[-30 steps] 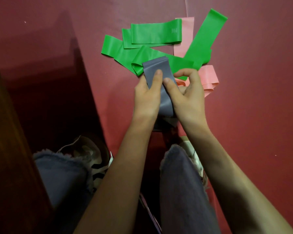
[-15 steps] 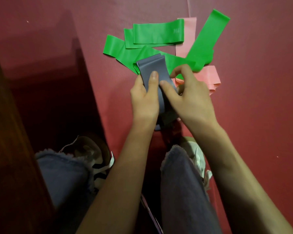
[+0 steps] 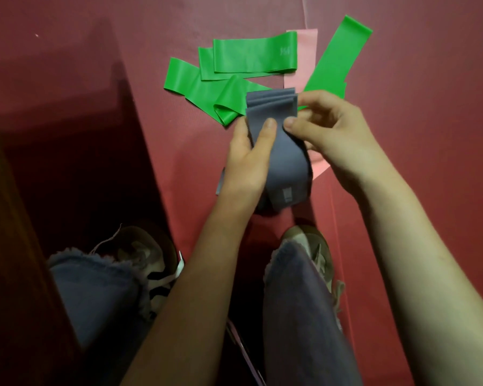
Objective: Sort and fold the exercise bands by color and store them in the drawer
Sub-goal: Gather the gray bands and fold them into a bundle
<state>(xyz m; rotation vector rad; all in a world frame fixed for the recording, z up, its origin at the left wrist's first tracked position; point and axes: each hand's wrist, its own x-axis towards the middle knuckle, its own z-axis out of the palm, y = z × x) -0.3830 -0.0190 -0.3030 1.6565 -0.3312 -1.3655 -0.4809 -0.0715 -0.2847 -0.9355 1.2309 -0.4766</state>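
While left hand point(image 3: 244, 165) grips grey band point(image 3: 286, 165), right hand point(image 3: 335, 132) pinches its edge.

The grey band point(image 3: 286, 160) is showing plain slate grey with one small paler mark. The green bands point(image 3: 251, 55) are showing bright green, and the pink bands point(image 3: 304, 51) pale pink. The floor point(image 3: 430, 135) is showing uniform dark red. The trousers point(image 3: 299, 316) are showing faded blue-grey. The shoe point(image 3: 148, 263) is showing off-white with black stripes.
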